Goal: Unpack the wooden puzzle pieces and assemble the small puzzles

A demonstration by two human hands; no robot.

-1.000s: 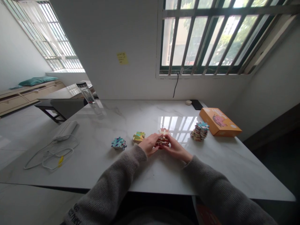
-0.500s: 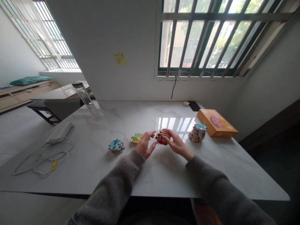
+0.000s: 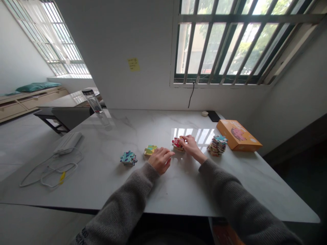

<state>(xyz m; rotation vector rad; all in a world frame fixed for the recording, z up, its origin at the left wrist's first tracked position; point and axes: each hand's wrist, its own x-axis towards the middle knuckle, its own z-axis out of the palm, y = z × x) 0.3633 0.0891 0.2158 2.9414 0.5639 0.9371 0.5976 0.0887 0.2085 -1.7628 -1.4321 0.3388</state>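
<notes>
In the head view my right hand [image 3: 191,146] has its fingers closed on a red jigsaw puzzle piece [image 3: 176,142], which lies on top of a small stack of puzzle pieces [image 3: 178,149]. My left hand [image 3: 160,160] hovers over the table just left of that stack, fingers loosely extended and holding nothing. Partly behind the left hand is a stack topped by a yellow-green puzzle piece [image 3: 150,150]. Farther left sits a stack with a teal top piece [image 3: 128,158]. A taller, uneven pile of puzzle pieces [image 3: 217,145] stands right of my right hand.
An orange box [image 3: 237,135] lies near the table's right edge. Behind it are a black phone-like slab [image 3: 213,116] and a small white object [image 3: 204,113]. A white adapter with a looped cable [image 3: 67,143] occupies the left side; a clear bottle [image 3: 93,102] stands behind.
The red piece has gone from between both hands down onto the stack. My left hand has drawn away from it and lowered; my right hand stays at the piece.
</notes>
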